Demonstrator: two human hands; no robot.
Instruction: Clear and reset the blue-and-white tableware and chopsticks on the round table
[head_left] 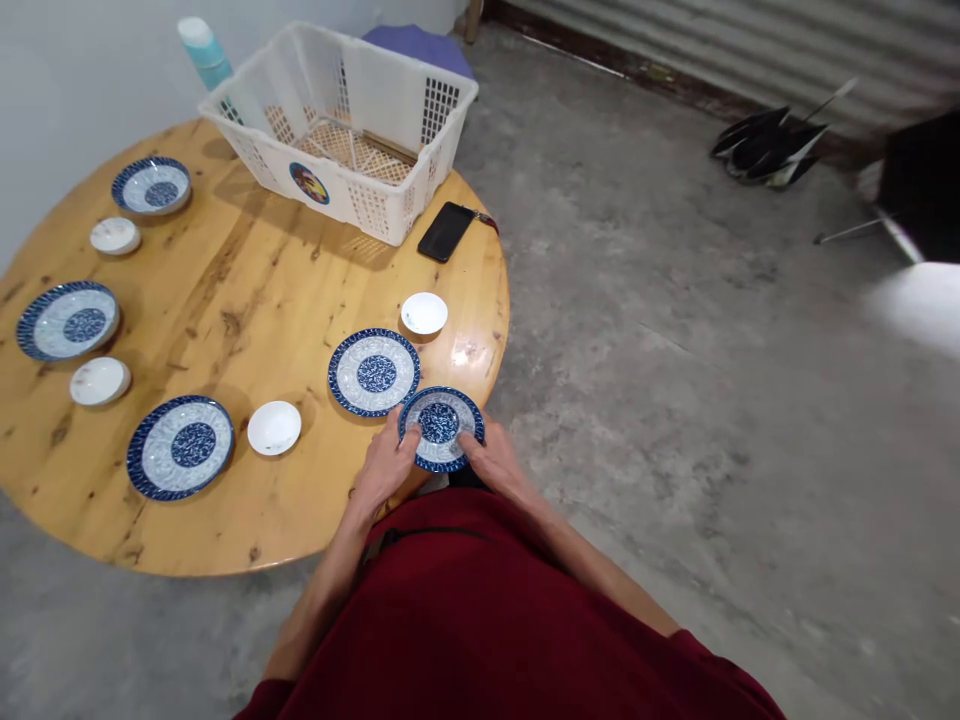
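Between my two hands I hold a blue-and-white plate [439, 424] by its rim, over the table's near right edge. My left hand [388, 462] grips the left side, thumb on top. On the right side my right hand [493, 455] does the same; the fingers beneath are hidden. Just past my left hand another blue-and-white plate [375, 372] lies on the table, and a small white bowl [424, 314] sits beyond it. Farther left are a third patterned plate [181, 447] and a white bowl [274, 428].
The round wooden table [247, 310] also bears a white plastic basket [360, 205], a black phone [445, 232] and a blue-capped-white bottle [205, 55]. More plates [69, 320] and bowls [100, 381] stand at the left. Umbrellas [769, 145] lie by the corrugated wall.
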